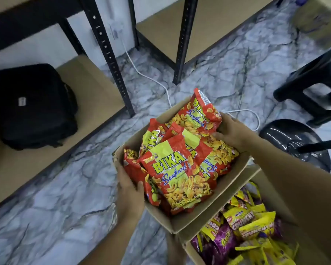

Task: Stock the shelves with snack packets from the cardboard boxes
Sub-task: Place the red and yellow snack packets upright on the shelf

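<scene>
Box: your cardboard box (203, 215) of red Bika packets (178, 175) sits between your hands, above the floor.
Left hand (129, 190): curled round the box's near-left edge, thumb inside.
Right hand (231, 131): grips the far-right edge, fingers apparently touching a packet.
Below right hand: second box (189, 245) with yellow and purple packets (243, 226).
Beyond left hand: shelf (96, 92) carrying a black bag (34, 106).

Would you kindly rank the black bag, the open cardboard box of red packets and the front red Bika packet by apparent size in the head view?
1-2. Open cardboard box of red packets and black bag: alike; the box is nearer, so unranked.
3. Front red Bika packet.
</scene>
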